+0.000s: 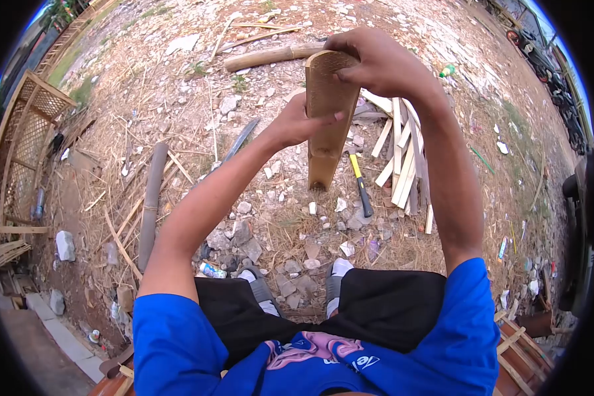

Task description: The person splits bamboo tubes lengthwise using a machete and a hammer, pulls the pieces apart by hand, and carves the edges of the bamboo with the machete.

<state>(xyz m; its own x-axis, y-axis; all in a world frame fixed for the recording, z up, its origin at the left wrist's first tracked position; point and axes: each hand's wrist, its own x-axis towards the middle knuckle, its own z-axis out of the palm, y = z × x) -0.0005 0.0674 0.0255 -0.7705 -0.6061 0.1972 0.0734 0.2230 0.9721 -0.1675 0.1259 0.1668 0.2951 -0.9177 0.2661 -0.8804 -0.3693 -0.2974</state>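
Note:
A split bamboo piece (324, 125) stands lengthwise in front of me, its hollow inner face partly turned to me. My left hand (300, 125) is closed on its left edge at mid-height, thumb across the face and the other fingers mostly hidden behind. Around the upper right end wraps my right hand (379, 63), thumb on the inner face. Just right of the bamboo's lower end lies a hammer (361, 188) with a yellow and black handle. A long dark blade (241, 140) rests on the ground beyond my left forearm.
Pale bamboo strips (402, 158) are piled to the right. A bamboo pole (270, 58) lies ahead, and a darker pole (153, 204) on the left. Stones and straw cover the ground. A woven bamboo frame (30, 135) stands far left; motorbikes (551, 79) are parked far right.

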